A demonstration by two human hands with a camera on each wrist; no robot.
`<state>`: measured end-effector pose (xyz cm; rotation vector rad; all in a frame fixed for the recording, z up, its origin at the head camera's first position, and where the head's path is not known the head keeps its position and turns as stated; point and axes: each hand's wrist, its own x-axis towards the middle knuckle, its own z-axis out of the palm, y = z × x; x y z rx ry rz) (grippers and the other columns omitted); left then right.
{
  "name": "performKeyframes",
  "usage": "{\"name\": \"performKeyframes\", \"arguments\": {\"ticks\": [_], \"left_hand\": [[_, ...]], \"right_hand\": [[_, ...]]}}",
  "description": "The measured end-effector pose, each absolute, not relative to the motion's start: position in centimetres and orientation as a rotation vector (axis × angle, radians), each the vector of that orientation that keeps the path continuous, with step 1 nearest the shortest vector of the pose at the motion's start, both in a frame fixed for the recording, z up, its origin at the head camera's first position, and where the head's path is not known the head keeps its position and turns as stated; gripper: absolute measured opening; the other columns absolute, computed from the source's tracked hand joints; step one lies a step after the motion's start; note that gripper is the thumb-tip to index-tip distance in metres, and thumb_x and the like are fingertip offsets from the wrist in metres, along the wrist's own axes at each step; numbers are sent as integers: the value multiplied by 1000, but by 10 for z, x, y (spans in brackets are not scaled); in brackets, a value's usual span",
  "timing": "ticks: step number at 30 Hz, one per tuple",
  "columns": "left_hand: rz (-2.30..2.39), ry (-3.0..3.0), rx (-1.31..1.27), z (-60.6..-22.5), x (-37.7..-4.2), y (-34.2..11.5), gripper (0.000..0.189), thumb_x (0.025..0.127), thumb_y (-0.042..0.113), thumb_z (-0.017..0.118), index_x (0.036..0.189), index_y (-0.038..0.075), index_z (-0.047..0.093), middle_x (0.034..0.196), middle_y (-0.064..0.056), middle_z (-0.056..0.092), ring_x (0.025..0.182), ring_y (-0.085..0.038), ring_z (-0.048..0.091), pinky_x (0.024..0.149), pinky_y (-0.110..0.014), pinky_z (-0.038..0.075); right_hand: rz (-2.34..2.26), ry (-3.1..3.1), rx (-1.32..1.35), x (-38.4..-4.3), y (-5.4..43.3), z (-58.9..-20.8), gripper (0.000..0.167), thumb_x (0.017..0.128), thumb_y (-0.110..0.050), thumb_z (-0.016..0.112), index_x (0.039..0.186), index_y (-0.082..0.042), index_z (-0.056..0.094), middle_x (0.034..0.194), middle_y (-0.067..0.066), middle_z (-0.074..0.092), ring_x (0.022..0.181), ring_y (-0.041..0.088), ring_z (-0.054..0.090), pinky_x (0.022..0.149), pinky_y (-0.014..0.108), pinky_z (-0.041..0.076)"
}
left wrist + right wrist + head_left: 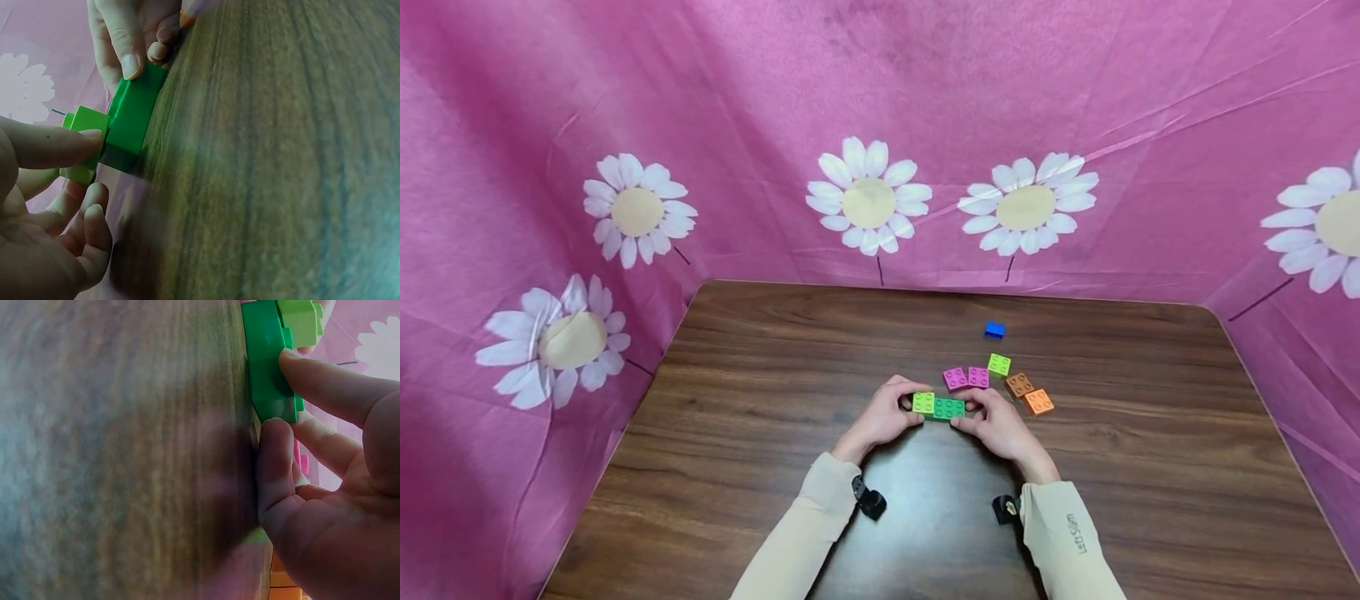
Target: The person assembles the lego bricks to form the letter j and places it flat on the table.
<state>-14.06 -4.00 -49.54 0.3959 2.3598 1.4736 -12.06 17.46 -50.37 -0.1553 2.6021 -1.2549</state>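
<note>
My left hand (883, 414) pinches a lime-green toy building brick (923, 403) between thumb and fingers. That brick sits over the left end of a longer dark green brick (949, 408). In the left wrist view the lime brick (87, 119) stands a little askew at the end of the green one (134, 119), with a dark slit between them. My right hand (1000, 425) grips the other end of the green brick, which rests on the table. The right wrist view shows thumb and fingers around the green brick's near end (265, 356).
Just beyond my hands lie two pink bricks (955, 379), another lime brick (999, 365), a brown brick (1019, 384) and an orange brick (1039, 402). A blue brick (994, 330) lies farther back on the wooden table (760, 375). A pink flowered cloth (760, 100) hangs behind.
</note>
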Motion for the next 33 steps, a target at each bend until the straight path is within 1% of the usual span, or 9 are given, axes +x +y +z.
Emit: {"name": "performKeyframes", "arguments": {"ticks": [4,9,13,19,27,33], "left_hand": [[1422,2402,440,-494,-140,-39,44,77,-6,71,119,3,66,104,-11,55,80,-21,54,70,-20,41],[1317,2473,498,-491,-141,-37,40,79,3,75,119,5,66,100,-8,55,77,-16,52,68,-19,40],[1306,2485,503,-490,-141,-36,40,80,9,77,118,5,66,98,-7,55,77,-15,52,68,-19,39],[1303,2498,527,-491,-142,-37,39,79,8,77,116,3,67,98,-7,60,76,-17,53,66,-18,39],[1241,2517,542,-489,-144,-36,39,79,8,77,116,4,67,101,-9,60,74,-13,50,66,-18,39],[1247,2504,547,-492,-144,-36,37,80,8,76,115,4,67,103,-8,60,78,-14,51,70,-20,40]], "right_hand": [[-1253,2604,-147,-120,175,-504,34,83,-16,74,114,-6,66,98,11,57,78,15,52,69,27,42],[-1253,2596,-141,-120,176,-503,34,84,-17,73,115,-6,66,99,11,57,78,15,52,68,26,42],[-1264,2598,-147,-120,176,-504,34,83,-16,73,115,-5,66,99,11,57,77,15,52,67,26,42],[-1268,2607,-162,-120,176,-504,34,82,-15,74,114,-5,66,98,11,57,76,14,52,68,26,43],[-1269,2602,-170,-121,176,-504,33,83,-15,74,113,-5,66,99,12,57,76,14,52,67,25,42],[-1274,2602,-165,-121,175,-503,33,83,-15,74,113,-4,66,98,12,57,75,14,52,66,25,42]]}}
